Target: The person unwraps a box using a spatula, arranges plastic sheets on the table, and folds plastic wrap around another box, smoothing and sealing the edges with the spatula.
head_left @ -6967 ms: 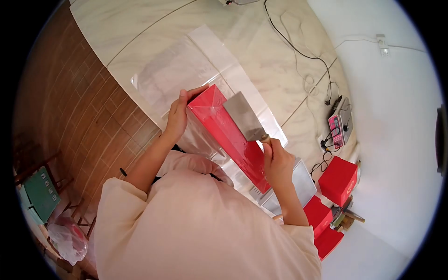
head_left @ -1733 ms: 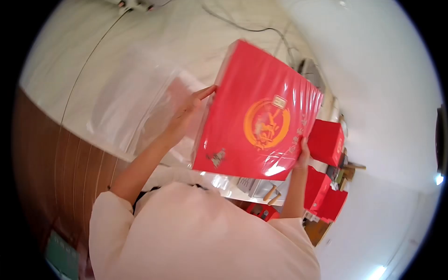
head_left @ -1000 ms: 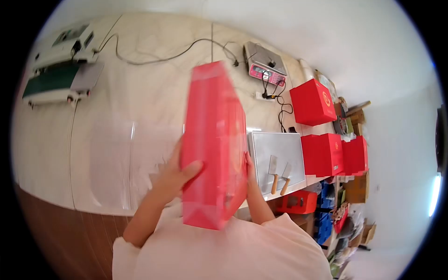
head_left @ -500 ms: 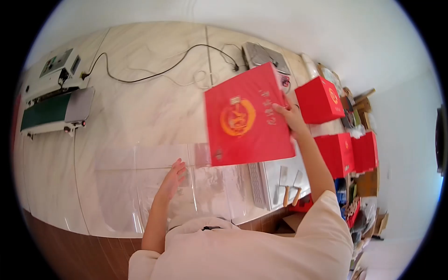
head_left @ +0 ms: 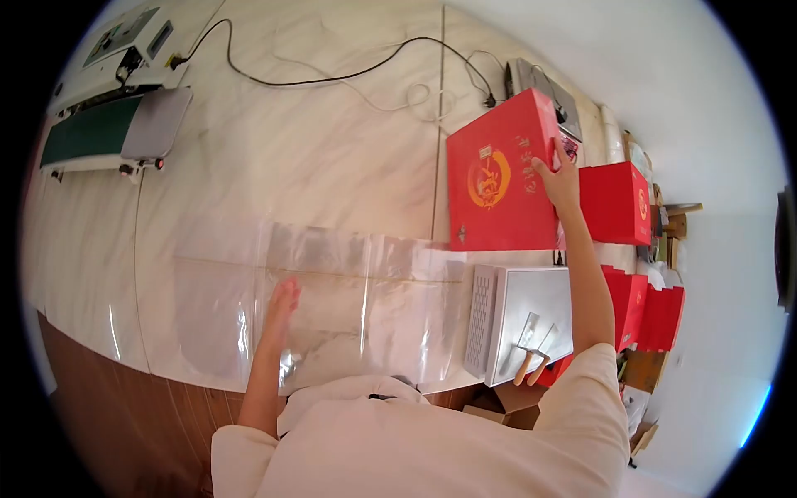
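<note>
A red box point(head_left: 498, 187) with a round gold emblem stands on the marble-patterned table, right of centre. My right hand point(head_left: 558, 176) grips its right edge, thumb on the printed face and the other fingers mostly hidden behind. Clear plastic sheets point(head_left: 407, 307) lie flat along the near side of the table. Over their left part is my left hand point(head_left: 284, 300), its fingers partly blurred; whether it touches the plastic I cannot tell.
A sealing machine point(head_left: 108, 129) stands at the left, with a black cable point(head_left: 332, 79) running right. Two wooden-handled scrapers point(head_left: 531, 353) lie on a white appliance point(head_left: 519, 307). More red boxes point(head_left: 610, 203) stand at the right, near a metal scale point(head_left: 548, 91).
The red box in my right hand has moved right in the view and looks smaller. My left hand has shifted slightly left. The view has shifted, showing the table further left and up.
</note>
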A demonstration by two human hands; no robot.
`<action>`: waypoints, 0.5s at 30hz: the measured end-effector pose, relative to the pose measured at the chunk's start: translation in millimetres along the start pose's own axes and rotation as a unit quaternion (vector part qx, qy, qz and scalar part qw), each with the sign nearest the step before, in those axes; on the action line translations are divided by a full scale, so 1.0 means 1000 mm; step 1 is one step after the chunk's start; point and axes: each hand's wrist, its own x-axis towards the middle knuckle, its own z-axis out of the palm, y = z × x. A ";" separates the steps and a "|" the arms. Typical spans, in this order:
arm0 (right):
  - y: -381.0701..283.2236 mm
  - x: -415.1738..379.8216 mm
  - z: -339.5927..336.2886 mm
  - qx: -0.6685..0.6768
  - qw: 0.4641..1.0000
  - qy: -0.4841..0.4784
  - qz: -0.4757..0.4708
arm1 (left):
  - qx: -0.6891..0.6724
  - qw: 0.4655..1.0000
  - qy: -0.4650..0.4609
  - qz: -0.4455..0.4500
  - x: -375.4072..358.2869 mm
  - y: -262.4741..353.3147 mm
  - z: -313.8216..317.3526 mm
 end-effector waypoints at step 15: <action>-0.055 0.023 -0.012 0.119 0.991 -0.018 -0.051 | 0.206 0.919 0.219 0.256 0.022 0.028 -0.035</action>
